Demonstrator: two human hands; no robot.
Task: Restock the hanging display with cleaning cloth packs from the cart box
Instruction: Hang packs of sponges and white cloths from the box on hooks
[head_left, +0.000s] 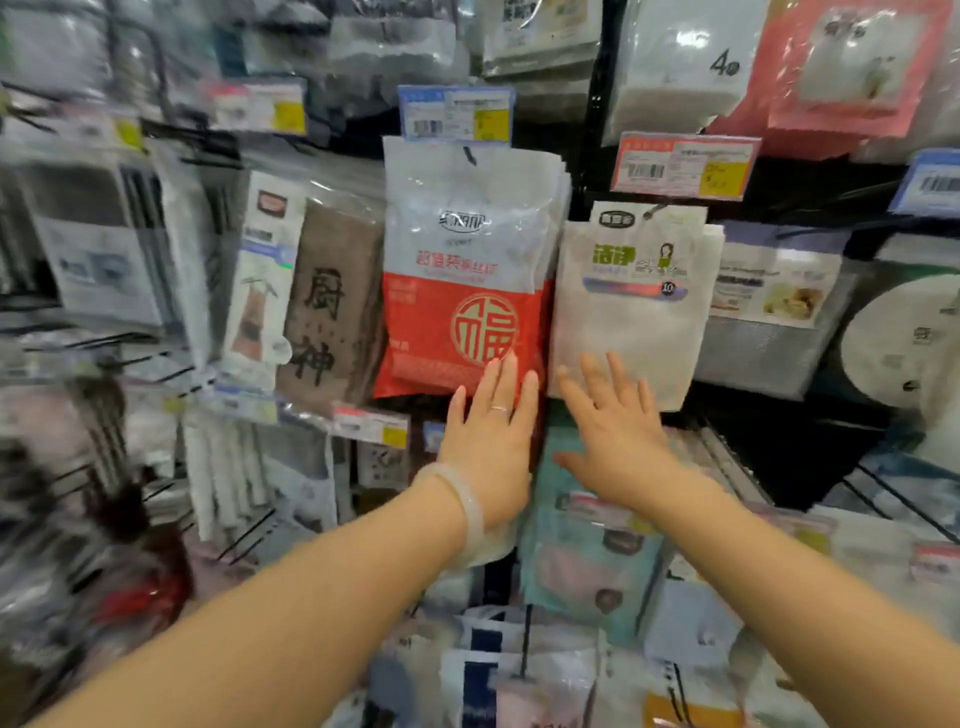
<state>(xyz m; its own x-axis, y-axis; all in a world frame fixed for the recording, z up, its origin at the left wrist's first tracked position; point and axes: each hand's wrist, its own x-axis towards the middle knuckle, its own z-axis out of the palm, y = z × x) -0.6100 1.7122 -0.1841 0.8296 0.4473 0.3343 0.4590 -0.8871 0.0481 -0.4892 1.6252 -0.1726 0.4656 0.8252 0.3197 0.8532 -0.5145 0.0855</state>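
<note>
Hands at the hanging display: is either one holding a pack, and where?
Nothing is held. Left hand lies flat on the red-and-white plastic pack's bottom edge; right hand on the white cloth pack's.

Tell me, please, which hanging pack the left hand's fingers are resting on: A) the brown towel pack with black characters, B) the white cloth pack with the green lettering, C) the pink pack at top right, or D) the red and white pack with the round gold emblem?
D: the left hand lies flat with straight fingers on the lower edge of the red and white pack, while the right hand reaches the white cloth pack beside it.
</note>
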